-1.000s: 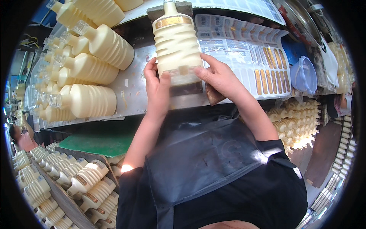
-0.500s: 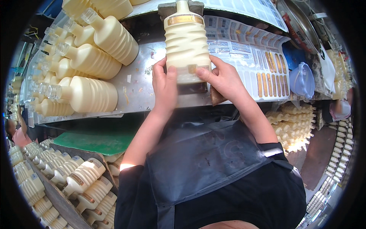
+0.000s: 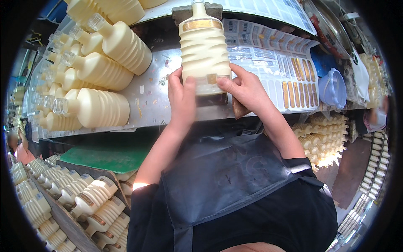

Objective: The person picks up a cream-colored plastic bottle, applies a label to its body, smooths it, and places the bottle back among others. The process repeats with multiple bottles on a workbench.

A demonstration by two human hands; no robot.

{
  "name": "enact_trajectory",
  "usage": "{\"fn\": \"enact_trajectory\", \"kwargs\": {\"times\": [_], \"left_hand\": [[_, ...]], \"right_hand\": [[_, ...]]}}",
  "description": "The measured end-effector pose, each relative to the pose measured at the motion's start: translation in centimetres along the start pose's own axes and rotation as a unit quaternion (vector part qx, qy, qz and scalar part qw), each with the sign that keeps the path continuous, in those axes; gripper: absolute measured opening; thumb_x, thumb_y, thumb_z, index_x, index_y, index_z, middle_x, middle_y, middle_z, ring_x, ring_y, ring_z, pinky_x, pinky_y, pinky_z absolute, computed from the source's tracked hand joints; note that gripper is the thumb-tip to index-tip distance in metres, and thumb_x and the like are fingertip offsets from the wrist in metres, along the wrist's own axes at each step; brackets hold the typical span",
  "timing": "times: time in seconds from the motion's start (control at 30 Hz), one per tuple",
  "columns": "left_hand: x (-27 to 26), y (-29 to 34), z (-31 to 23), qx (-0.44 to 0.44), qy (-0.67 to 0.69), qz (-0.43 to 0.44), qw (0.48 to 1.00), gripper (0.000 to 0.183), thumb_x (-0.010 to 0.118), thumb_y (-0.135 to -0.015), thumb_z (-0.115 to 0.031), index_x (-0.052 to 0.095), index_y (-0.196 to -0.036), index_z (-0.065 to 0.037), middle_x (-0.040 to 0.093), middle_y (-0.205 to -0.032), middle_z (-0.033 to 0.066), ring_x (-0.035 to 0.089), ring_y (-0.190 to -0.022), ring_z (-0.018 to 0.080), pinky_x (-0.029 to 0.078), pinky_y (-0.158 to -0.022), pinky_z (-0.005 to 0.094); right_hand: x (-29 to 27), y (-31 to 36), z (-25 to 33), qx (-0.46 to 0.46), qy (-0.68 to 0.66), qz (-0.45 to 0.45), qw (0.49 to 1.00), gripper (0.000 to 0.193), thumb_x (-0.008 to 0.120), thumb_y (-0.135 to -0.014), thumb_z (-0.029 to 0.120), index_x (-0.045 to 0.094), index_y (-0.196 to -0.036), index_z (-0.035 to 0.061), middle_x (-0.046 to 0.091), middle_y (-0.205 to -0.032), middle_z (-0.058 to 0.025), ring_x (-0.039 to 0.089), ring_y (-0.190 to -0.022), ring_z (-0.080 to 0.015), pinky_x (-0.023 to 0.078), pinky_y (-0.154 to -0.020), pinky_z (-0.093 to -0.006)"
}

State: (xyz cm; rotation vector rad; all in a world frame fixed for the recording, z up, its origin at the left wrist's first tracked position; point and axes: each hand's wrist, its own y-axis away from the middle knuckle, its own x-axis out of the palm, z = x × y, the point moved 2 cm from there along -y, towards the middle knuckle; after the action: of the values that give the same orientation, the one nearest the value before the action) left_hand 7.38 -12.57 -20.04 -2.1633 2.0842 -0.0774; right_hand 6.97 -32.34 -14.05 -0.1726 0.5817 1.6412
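Note:
A cream ridged bottle (image 3: 203, 50) lies on its back, its neck pointing away from me. A gold label (image 3: 202, 24) crosses its shoulder, and a clear label with a gold patch (image 3: 212, 79) sits near its base. My left hand (image 3: 182, 92) is closed along the bottle's left side, thumb on the front by the clear label. My right hand (image 3: 247, 88) grips the right side, its thumb pressing that label's right end. A brown flat-edged piece (image 3: 239, 110) shows below my right hand; whether its hidden fingers hold it I cannot tell. A grey block (image 3: 179, 14) cradles the bottle's neck.
Cream bottles (image 3: 105, 107) lie stacked at the metal table's left. Label sheets (image 3: 294, 75) with gold strips spread to the right, beside a lilac basket (image 3: 333, 88). A green board (image 3: 109, 153) and crates of labelled bottles (image 3: 96, 195) stand lower left. Another person (image 3: 22, 151) is far left.
Both hands stay on the bottle, with the right thumb still on the clear label and shifted very slightly. The view has tilted a little.

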Motion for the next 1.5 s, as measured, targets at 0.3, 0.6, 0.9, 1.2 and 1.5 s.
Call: {"fn": "enact_trajectory", "kwargs": {"times": [0.3,0.6,0.9,1.2,1.5], "left_hand": [[0.1,0.3,-0.4,-0.028,0.100,0.008,0.995,0.055,0.051,-0.108,-0.039,0.045,-0.136,0.007,0.052,-0.136,0.0197,0.051,-0.126,0.0242,0.038,-0.111,0.0379],[0.4,0.4,-1.0,-0.031,0.073,0.014,0.997,0.059,0.054,-0.107,-0.041,0.040,-0.139,0.005,0.051,-0.138,0.0199,0.050,-0.127,0.0235,0.038,-0.112,0.0373],[0.5,0.3,-1.2,-0.043,0.075,0.011,0.996,0.061,0.056,-0.106,-0.044,0.039,-0.139,0.005,0.051,-0.138,0.0196,0.050,-0.127,0.0231,0.038,-0.111,0.0375],[0.6,0.3,-1.2,-0.044,0.074,0.005,0.996,0.060,0.056,-0.105,-0.042,0.040,-0.138,0.005,0.051,-0.139,0.0195,0.050,-0.127,0.0230,0.038,-0.111,0.0375],[-0.6,0.6,-0.5,-0.073,0.166,0.044,0.982,0.055,0.042,-0.112,-0.042,0.036,-0.149,-0.001,0.048,-0.140,0.0111,0.046,-0.131,0.0194,0.034,-0.115,0.0356]], "right_hand": [[0.1,-0.7,-1.8,-0.005,-0.138,0.042,0.989,0.058,0.070,-0.095,0.045,0.064,-0.133,0.0016,0.074,-0.088,-0.0134,0.070,-0.079,-0.0185,0.056,-0.075,-0.0338],[1.0,-0.7,-2.7,-0.031,-0.162,0.034,0.986,0.057,0.069,-0.095,0.045,0.064,-0.132,0.0012,0.075,-0.093,-0.0149,0.071,-0.086,-0.0197,0.055,-0.080,-0.0341],[0.9,-0.9,-3.0,-0.033,-0.151,0.035,0.987,0.057,0.069,-0.096,0.045,0.064,-0.134,0.0015,0.075,-0.096,-0.0154,0.071,-0.088,-0.0199,0.055,-0.082,-0.0342],[0.9,-0.9,-3.0,-0.046,-0.137,0.033,0.989,0.056,0.068,-0.097,0.044,0.064,-0.134,0.0015,0.075,-0.098,-0.0154,0.071,-0.090,-0.0201,0.055,-0.084,-0.0347],[0.1,-0.2,-2.6,0.001,-0.218,0.093,0.971,0.051,0.061,-0.105,0.041,0.060,-0.138,0.0012,0.067,-0.093,-0.0024,0.058,-0.083,-0.0087,0.050,-0.075,-0.0248]]}}
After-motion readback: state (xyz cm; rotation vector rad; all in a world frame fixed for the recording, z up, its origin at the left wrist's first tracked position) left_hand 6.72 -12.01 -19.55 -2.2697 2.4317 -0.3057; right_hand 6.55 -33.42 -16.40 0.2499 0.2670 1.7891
